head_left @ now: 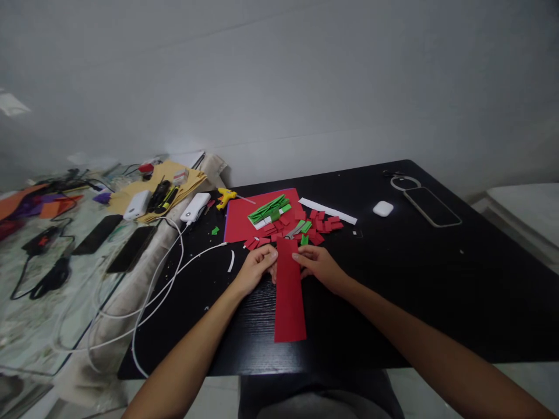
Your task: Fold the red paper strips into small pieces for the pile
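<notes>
A long red paper strip [290, 299] is held between my two hands, its near end reaching toward the table's front edge. My left hand [257, 269] pinches its left edge near the far end, thumb on top. Opposite it, my right hand [322, 267] grips the right edge the same way. Just beyond the strip lies a heap of small folded red paper pieces [321, 224] with a few green ones among them. Scissors [295, 229] rest partly buried in that heap. Behind sits a bundle of folded green paper [271, 209] on a red sheet [239, 221].
A yellow glue gun [226, 198] and a white power bank [195, 208] with white cables lie left on the black table [393, 291]. A white strip [327, 210] is behind the heap. At right are a white earbud case [383, 208] and a phone [432, 206]. A cluttered surface adjoins at left.
</notes>
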`<state>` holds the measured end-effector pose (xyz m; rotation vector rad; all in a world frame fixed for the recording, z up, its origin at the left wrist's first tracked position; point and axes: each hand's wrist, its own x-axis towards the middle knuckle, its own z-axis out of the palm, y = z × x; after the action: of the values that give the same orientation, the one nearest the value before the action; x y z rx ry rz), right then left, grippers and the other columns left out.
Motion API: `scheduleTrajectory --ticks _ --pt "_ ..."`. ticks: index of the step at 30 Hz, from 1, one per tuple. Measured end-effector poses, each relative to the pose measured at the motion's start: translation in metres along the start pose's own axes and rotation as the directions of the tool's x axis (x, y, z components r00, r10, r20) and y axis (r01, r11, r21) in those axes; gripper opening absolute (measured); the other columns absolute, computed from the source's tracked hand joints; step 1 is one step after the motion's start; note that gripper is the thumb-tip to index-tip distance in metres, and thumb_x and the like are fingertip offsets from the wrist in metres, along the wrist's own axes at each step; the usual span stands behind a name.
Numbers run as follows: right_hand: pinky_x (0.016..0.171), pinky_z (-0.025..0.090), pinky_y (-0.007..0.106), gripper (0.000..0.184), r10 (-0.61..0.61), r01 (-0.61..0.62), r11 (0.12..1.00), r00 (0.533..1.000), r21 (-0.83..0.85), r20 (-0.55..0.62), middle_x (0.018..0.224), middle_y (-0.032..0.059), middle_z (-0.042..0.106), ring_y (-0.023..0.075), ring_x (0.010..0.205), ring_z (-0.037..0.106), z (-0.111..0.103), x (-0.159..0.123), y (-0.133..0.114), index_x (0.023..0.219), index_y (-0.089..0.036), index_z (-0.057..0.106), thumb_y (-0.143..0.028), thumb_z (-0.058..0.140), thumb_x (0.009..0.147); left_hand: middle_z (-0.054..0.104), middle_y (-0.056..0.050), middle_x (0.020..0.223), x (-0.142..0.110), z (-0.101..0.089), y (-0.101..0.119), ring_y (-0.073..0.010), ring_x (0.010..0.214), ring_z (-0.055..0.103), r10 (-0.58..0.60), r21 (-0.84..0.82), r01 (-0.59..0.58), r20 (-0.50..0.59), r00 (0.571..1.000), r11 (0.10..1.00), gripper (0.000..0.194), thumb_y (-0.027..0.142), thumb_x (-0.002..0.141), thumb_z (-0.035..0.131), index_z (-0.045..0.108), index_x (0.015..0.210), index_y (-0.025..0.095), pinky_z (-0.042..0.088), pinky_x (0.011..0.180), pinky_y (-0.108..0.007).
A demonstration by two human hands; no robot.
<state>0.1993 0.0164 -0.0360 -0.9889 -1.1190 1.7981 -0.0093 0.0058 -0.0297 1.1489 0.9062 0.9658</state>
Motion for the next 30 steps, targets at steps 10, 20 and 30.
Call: scheduleTrajectory --ticks 10,20,30 --pt "0.067 0.061 0.03 0.052 0.011 -0.004 0.998 0.994 -0.063 0.112 0.088 0.0068 0.078 0.0202 0.08 0.074 0.001 0.0 0.002 0.104 -0.014 0.074 -0.05 0.088 0.07 0.068 -0.003 0.064 -0.001 0.005 0.003 -0.0154 0.052 0.065 -0.019 0.013 0.018 0.051 0.999 1.0 0.048 0.062 0.084 0.073 0.061 0.081 0.015 0.055 0.052 -0.027" --pt "0.077 0.057 0.033 0.085 -0.01 0.019 0.998 0.986 -0.055 0.169 0.095 0.0047 0.076 0.0189 0.082 0.074 0.001 0.001 0.01 0.134 -0.017 0.058 -0.038 0.095 0.061 0.064 0.0 0.061 -0.005 0.016 0.011 -0.0122 0.053 0.06 0.041 0.178 -0.046 0.028 0.999 0.983 0.048 0.061 0.084 0.074 0.06 0.077 0.015 0.049 0.055 -0.024" --pt "0.084 0.059 0.037 0.083 0.057 -0.055 0.998 0.971 -0.012 0.231 0.11 0.0089 0.077 0.024 0.098 0.075 0.0 0.0 0.005 0.135 -0.02 0.058 -0.04 0.095 0.063 0.063 0.001 0.061 -0.006 0.02 0.004 -0.0105 0.052 0.056 0.03 0.232 -0.032 0.015 0.999 0.972 0.051 0.064 0.08 0.075 0.059 0.075 0.016 0.046 0.055 -0.023"
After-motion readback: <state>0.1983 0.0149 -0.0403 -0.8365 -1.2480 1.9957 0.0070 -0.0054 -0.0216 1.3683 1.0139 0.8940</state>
